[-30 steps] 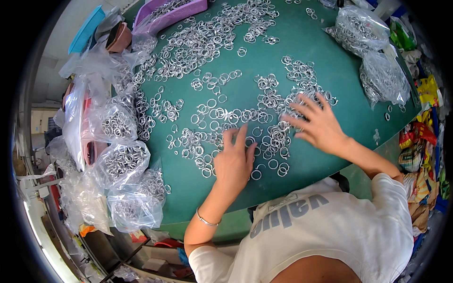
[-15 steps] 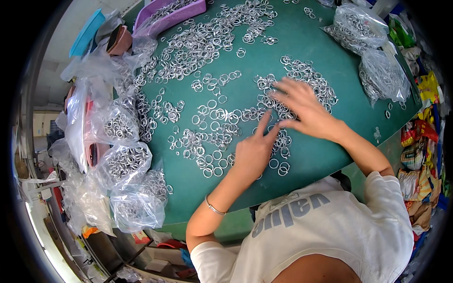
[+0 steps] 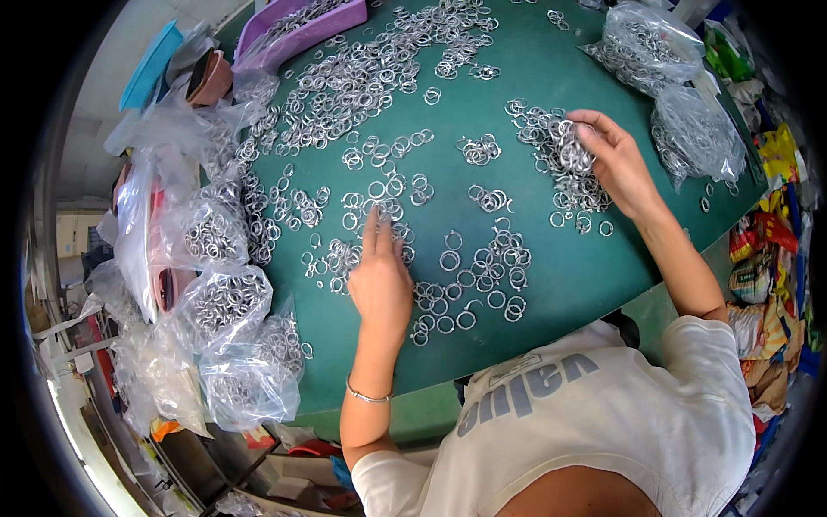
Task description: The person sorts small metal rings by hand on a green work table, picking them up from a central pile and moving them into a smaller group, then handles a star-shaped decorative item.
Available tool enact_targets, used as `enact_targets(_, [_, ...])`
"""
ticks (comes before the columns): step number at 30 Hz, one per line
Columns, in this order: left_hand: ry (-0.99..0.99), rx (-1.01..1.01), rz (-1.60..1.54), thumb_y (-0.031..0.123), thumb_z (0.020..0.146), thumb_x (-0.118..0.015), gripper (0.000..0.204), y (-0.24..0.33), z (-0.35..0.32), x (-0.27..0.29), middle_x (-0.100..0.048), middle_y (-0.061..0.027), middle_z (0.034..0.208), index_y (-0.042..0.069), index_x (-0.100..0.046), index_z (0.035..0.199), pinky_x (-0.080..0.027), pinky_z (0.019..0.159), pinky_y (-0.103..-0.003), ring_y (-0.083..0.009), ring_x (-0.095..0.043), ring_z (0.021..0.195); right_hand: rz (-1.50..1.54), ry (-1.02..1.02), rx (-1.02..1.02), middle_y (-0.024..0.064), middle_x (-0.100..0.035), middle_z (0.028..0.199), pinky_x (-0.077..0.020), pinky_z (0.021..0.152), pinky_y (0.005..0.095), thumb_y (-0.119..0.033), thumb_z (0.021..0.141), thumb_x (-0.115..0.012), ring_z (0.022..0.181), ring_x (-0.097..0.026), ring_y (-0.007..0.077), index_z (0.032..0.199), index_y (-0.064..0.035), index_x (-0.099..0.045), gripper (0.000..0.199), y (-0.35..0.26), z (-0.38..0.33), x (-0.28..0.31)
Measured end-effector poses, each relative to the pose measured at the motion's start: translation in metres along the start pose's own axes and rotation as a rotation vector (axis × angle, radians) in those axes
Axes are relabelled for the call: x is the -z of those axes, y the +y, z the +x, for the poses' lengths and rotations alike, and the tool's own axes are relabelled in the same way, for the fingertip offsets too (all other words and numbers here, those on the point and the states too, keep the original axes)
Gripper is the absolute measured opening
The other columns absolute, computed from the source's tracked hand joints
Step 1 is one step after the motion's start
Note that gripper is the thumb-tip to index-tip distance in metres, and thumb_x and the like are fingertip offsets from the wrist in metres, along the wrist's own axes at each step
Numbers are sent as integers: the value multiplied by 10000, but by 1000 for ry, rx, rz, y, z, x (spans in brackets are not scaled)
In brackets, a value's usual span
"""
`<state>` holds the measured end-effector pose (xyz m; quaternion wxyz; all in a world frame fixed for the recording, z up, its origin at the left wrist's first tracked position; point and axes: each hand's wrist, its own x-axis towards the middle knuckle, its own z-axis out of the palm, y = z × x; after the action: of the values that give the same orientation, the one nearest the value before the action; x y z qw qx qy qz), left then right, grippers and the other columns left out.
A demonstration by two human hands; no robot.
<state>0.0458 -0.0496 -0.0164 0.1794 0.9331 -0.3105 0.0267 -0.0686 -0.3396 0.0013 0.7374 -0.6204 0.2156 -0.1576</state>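
Many loose silver metal rings (image 3: 469, 271) lie scattered in small clusters on a green table (image 3: 560, 284). My left hand (image 3: 379, 276) rests flat on the table with its fingers stretched forward onto a cluster of rings (image 3: 383, 211). My right hand (image 3: 612, 159) reaches to the far right, its fingers curled over a dense pile of rings (image 3: 564, 159) and touching them. Whether it grips any ring I cannot tell. A thin bracelet (image 3: 366, 396) sits on my left wrist.
Clear plastic bags full of rings (image 3: 224, 302) crowd the table's left edge, and two more bags (image 3: 680, 95) lie at the far right. A purple tray (image 3: 297, 26) with rings stands at the back. A big heap of rings (image 3: 362, 69) spreads beside it.
Both hands have moved away from the near middle: my right hand went farther right and back onto the dense pile, my left hand slid forward-left to another cluster.
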Motion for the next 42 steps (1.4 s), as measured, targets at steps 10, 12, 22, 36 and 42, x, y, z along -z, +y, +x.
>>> enact_targets(10, [-44,-81,-98,76,828,-540,400,18,-4,12,-407,-154,1304,49,-446,1216,-494,487,-354,-309,-612,611,-398,-445,226,81,-516,1195,-357,938,310,-237,894,-496,1082,-490,178,1151,-8,-528,345,-48,4,-21])
enact_targets(12, [-69,-64,-113,53,821,-542,426,20,-8,13,-423,-132,1301,75,-442,1235,-497,559,-360,-305,-612,662,-527,-335,234,113,-498,1196,-325,965,327,-223,835,-577,1128,-447,215,1145,-12,-515,380,-51,6,-8])
enact_targets(22, [-314,-393,-86,56,776,-562,475,43,-15,-3,-399,-75,1341,95,-450,1236,-463,447,-314,-228,-590,548,-1051,-136,577,113,-509,987,-421,771,371,-56,754,-616,927,-495,300,967,-28,-553,223,33,-23,1])
enact_targets(36, [-130,-144,-123,57,798,-546,265,21,-37,13,-499,-96,1229,67,-577,1060,-468,447,-332,-247,-589,515,-376,-195,150,57,-598,1034,-436,755,278,-212,889,-504,888,-537,113,1157,-23,-523,328,-24,2,2])
enact_targets(42, [-405,-298,-133,-67,609,-525,509,30,-68,30,-499,-45,1242,139,-617,1064,-465,469,-307,-211,-578,527,-1225,-611,289,105,-327,1339,-246,1005,456,-223,510,-773,1236,-292,323,1208,-159,-503,751,-20,-38,5])
